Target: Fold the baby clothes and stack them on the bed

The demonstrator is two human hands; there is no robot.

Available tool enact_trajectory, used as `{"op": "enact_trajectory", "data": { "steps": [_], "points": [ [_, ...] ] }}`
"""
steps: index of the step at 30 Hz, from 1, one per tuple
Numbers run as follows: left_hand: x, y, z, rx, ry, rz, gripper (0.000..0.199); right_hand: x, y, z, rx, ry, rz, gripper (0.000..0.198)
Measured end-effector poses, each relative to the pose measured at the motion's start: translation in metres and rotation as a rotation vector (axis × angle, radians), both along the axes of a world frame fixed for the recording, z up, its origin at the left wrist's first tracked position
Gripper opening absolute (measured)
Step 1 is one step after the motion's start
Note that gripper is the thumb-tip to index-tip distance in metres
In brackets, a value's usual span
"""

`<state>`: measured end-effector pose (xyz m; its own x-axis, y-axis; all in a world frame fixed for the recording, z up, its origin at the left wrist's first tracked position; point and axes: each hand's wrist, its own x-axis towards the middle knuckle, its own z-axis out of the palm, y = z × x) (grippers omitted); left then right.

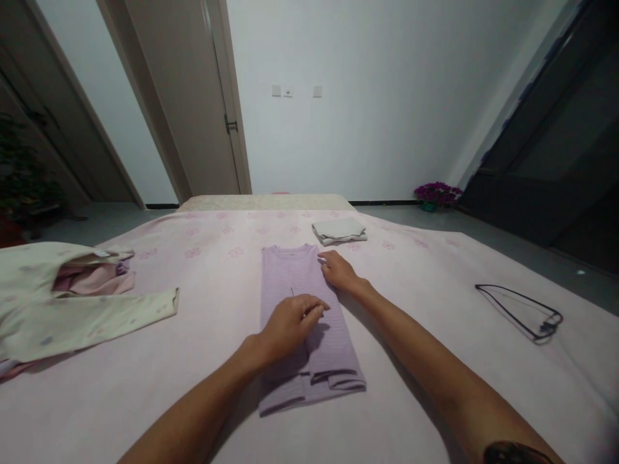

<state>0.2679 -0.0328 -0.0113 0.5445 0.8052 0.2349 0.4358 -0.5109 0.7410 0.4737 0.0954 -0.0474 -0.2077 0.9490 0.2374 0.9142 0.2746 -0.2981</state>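
Shirt (285,274), lilac and folded, lies midway between the left and right edges of the surface (411,406), collar (291,250) toward the far edge. Our left hand (293,319) is over its middle, fingers narrowly curled; our right hand (340,272) has fingertips bunched beside its collar. We cannot tell whether either pinches it.
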Motion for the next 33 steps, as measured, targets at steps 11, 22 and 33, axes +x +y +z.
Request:
{"op": "enact_trajectory", "data": {
  "steps": [11,22,33],
  "points": [
    [-0.036,-0.037,0.001,0.046,0.299,-0.068,0.016,-0.008,-0.134,0.026,-0.084,0.333,0.392,0.021],
    [-0.052,-0.062,-0.027,0.238,0.41,-0.091,0.021,-0.019,-0.177,0.044,-0.201,-0.076,0.576,0.034],
    [-0.049,-0.063,-0.032,0.494,0.369,-0.12,0.015,-0.025,-0.179,0.021,-0.038,0.255,0.408,0.035]
  ]
}}
